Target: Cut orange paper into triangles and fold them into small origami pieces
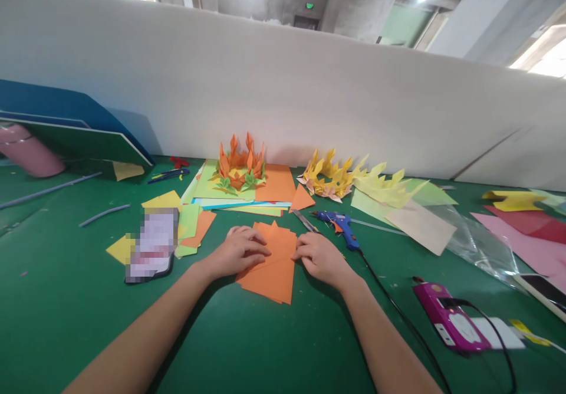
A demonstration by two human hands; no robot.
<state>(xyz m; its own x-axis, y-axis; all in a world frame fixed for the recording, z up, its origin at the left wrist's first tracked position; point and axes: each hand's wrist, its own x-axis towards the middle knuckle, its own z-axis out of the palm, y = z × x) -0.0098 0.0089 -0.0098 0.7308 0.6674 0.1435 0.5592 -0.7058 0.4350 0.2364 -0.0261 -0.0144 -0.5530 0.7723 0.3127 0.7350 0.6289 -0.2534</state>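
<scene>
Several orange paper sheets [276, 273] lie in an uneven, overlapping stack on the table in front of me. My left hand [243, 252] rests on the left part of the stack, its fingers spread and slightly bent over the top sheet. At the right edge, my right hand [319, 259] has its fingers curled together with the tips at the sheets' edge, and what lies between them is partly hidden. Scissors [305, 221], partly covered by my right hand, and a blue glue gun [338, 226] lie just beyond it.
Behind the stack stand an orange paper crown [242, 161] and a yellow paper crown [329, 173]. A phone [154, 240] lies among paper pieces at left. A magenta power device [448, 317] sits at right, near the glue gun's black cord [389, 299]. A white partition [283, 87] bounds the back.
</scene>
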